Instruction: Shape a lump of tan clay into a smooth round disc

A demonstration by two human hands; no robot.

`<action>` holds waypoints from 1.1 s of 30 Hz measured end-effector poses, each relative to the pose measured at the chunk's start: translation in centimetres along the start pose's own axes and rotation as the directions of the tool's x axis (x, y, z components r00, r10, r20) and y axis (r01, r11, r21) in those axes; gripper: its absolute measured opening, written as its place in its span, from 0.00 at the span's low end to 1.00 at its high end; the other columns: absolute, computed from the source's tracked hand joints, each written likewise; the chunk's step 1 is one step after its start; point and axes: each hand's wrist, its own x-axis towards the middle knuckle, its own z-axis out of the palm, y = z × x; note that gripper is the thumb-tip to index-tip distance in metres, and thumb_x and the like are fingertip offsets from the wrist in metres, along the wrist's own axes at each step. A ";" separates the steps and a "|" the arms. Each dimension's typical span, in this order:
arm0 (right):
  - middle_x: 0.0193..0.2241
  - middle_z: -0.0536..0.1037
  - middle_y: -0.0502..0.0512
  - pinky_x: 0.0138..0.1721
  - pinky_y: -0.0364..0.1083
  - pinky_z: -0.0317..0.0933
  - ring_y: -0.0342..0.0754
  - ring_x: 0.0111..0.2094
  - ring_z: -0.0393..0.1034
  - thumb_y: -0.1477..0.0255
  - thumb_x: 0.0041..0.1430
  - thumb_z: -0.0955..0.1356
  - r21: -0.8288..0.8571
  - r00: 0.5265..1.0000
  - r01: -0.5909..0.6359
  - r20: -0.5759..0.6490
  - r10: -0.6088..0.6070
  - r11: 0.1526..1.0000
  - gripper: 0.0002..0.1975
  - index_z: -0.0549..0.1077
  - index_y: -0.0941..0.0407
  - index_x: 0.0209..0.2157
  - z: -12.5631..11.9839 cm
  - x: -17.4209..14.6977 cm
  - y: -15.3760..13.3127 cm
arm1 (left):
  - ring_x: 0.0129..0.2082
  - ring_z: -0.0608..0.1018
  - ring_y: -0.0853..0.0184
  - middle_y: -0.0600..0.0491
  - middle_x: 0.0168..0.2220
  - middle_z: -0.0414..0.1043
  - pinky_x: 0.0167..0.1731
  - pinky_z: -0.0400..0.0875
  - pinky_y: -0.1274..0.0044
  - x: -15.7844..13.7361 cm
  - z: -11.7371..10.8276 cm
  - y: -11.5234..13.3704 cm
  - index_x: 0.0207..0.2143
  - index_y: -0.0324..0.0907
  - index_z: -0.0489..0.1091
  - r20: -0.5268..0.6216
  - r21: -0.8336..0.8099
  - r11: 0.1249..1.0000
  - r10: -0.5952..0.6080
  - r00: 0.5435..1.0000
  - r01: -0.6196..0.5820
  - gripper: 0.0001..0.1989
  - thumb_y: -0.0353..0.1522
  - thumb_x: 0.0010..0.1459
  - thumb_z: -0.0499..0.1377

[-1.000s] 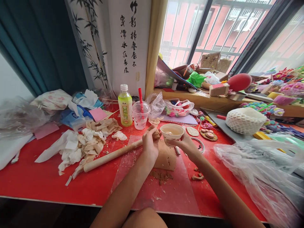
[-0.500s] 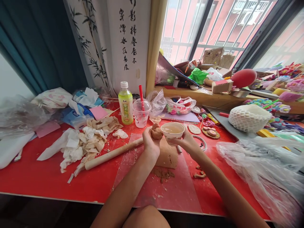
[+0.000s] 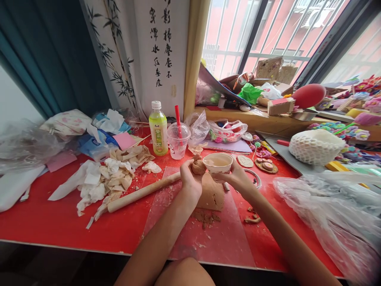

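My left hand (image 3: 192, 178) is closed around a lump of brown clay (image 3: 198, 166). Beside it, my right hand (image 3: 235, 174) grips a paper cup (image 3: 218, 163) that has cloudy liquid in it. The cup's rim is close to the clay lump. Beneath both hands a flat slab of brown clay (image 3: 212, 194) lies on a clear plastic sheet (image 3: 214, 242), with a crack near the slab's right side. Clay crumbs (image 3: 205, 219) are scattered in front of the slab. To the left a wooden rolling pin (image 3: 143, 194) lies slanted, its far end near my left wrist.
Crumpled tissues (image 3: 104, 178) lie left of the rolling pin on the red table (image 3: 74, 226). Behind my hands stand a green drink bottle (image 3: 158, 129) and a plastic cup with a red straw (image 3: 178, 141). A clear plastic bag (image 3: 321, 210) spreads along the right.
The whole view has shifted slightly. My hands keep the clay lump and the paper cup in almost the same place; nothing has been let go.
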 end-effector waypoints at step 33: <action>0.37 0.76 0.53 0.34 0.48 0.69 0.52 0.38 0.70 0.69 0.41 0.71 -0.088 1.000 -0.005 -0.028 0.003 0.996 0.22 0.70 0.54 0.42 -0.2 -0.1 -0.1 | 0.18 0.69 0.72 0.54 0.18 0.65 0.25 0.63 0.79 -0.7 0.3 0.0 0.21 0.37 0.66 -0.053 0.031 0.998 -0.045 0.998 0.047 0.07 0.24 0.46 0.49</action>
